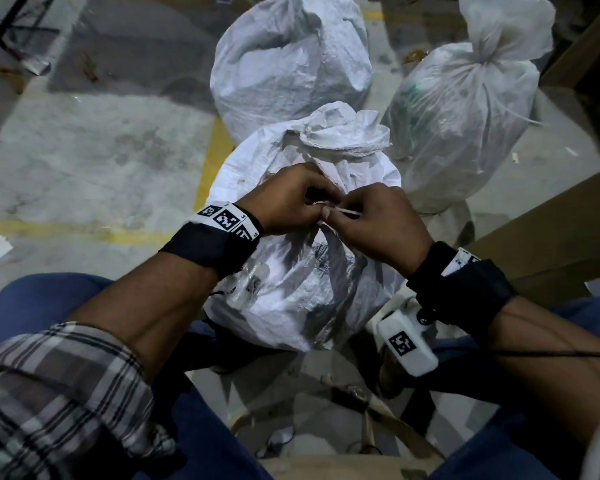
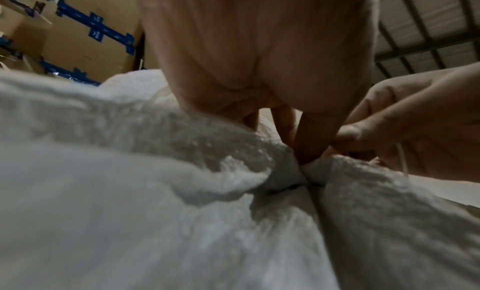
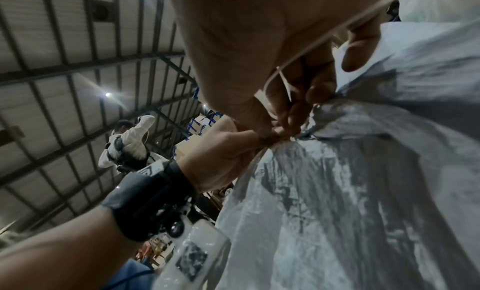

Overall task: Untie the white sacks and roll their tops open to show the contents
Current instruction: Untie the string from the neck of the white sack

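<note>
A white woven sack [image 1: 291, 289] stands between my knees, its neck cinched by a thin pale tie string [image 1: 347, 211] below the bunched top [image 1: 340, 133]. Both hands meet at that neck. My left hand [image 1: 317, 206] pinches the knot against the sack [image 2: 130, 191], fingers curled. My right hand [image 1: 329, 213] pinches the tie string [image 3: 311, 45], and a loose length runs across its palm [image 3: 259, 37]. The knot itself is mostly hidden by the fingers. Two more white sacks, one behind [image 1: 288, 64] and one at the back right [image 1: 465, 116], stand tied.
A cardboard box [image 1: 551, 237] stands close on my right. Yellow floor lines [image 1: 215, 150] run under the sacks on grey concrete. Stacked cartons with blue tape [image 2: 78, 37] rise to the left. Another person in white [image 3: 130, 142] stands farther off.
</note>
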